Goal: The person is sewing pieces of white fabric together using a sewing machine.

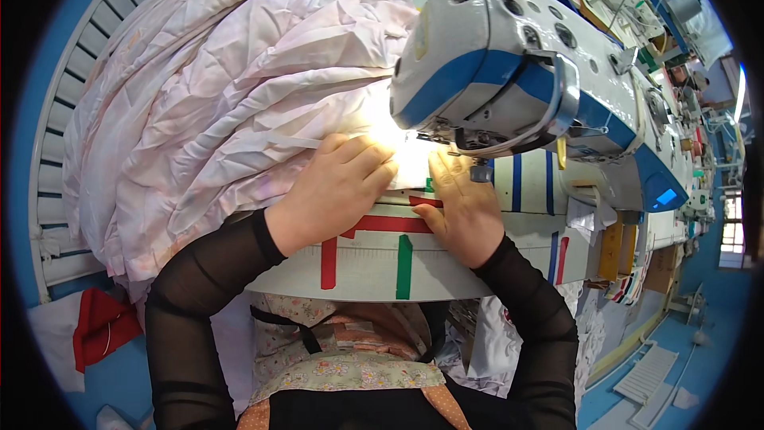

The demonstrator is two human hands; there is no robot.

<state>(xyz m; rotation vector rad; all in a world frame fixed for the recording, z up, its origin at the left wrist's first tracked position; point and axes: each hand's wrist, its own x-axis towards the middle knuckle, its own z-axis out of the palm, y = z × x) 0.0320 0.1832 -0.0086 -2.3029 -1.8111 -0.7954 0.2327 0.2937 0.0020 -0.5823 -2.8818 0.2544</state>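
A large heap of pale pink-and-white fabric covers the left of the sewing table and runs under the head of a white-and-blue sewing machine. My left hand is closed on the fabric's near edge, its fingers bent together just left of the brightly lit needle area. Beneath the machine head, my right hand lies with fingers stretched forward and thumb apart, by the right side of the lit cloth. Glare and the machine head hide the needle and the tips of the right fingers.
Red tape and green tape mark the curved table edge. Slatted white rails border the heap at left. A red-and-white cloth hangs lower left. A small lit screen is on the machine's right end.
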